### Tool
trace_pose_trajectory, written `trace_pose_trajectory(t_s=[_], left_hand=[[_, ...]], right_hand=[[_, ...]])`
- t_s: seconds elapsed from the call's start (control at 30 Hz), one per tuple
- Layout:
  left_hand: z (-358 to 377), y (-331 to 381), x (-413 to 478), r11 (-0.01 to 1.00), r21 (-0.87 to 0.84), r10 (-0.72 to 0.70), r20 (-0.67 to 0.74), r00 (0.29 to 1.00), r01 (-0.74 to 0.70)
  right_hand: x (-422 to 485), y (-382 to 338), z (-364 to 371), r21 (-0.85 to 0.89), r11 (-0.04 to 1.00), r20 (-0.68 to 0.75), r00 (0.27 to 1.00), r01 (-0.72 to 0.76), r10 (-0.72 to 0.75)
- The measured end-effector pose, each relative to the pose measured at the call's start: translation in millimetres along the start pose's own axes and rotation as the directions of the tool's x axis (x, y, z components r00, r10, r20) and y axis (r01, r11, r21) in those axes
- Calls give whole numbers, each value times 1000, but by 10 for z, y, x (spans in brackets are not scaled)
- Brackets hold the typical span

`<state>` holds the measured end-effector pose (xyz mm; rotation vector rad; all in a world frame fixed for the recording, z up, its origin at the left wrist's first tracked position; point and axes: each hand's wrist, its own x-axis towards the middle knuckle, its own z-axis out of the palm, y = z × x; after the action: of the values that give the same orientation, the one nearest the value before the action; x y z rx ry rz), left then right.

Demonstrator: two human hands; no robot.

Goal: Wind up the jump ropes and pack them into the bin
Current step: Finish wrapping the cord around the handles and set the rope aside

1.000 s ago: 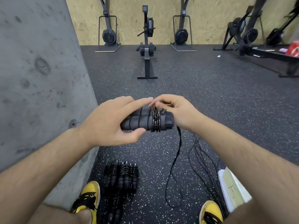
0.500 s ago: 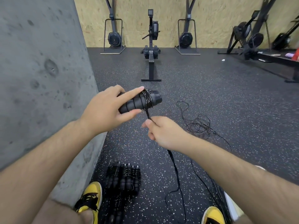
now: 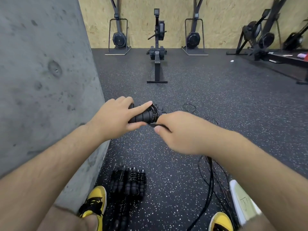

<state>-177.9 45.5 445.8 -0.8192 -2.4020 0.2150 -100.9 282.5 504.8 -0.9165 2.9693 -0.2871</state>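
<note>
My left hand (image 3: 115, 117) grips a pair of black foam jump-rope handles (image 3: 143, 115), held sideways at chest height, with the forefinger laid along the top. Thin black cord is wound in a band around their right end. My right hand (image 3: 180, 130) pinches the loose cord (image 3: 158, 125) just under that end, touching the handles. The rest of the cord (image 3: 210, 179) hangs down behind my right forearm to the floor. A pile of wound jump ropes (image 3: 129, 183) lies on the floor between my feet. The white bin (image 3: 240, 199) shows only as a corner at lower right.
A grey concrete wall (image 3: 41, 80) fills the left side. Loose cord loops (image 3: 190, 107) lie on the speckled rubber floor to the right. A rowing machine (image 3: 157, 52) stands ahead, with more gym machines along the back wall. My yellow shoes (image 3: 95, 202) are at the bottom.
My right hand rose from below the handles to their right end, carrying the cord up around them. The handles turned more level in my left hand.
</note>
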Motion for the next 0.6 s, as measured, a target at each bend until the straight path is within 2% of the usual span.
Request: trace_pose_trajectory(t_s=[0.13,0.23,0.33,0.43,0.6], left_hand=[[-28,88,21,994,-46,104,-6,995,-104],[-44,163,14,979,-95,181,-8,984,-181],[-90,225,5,964,-164,210,-8,978,-208],[-179,260,3,944,-246,220,-32,975,-221],[-333,345,-9,906,-372,209,-26,977,-204]], right_hand=[[43,174,-77,-269,962,-166,982,46,-94],[138,329,-102,-273,957,-273,946,99,-175],[245,531,-95,-201,973,-319,932,110,-171],[315,708,-54,17,988,-325,935,155,-141],[377,791,22,315,916,-339,931,248,-135]])
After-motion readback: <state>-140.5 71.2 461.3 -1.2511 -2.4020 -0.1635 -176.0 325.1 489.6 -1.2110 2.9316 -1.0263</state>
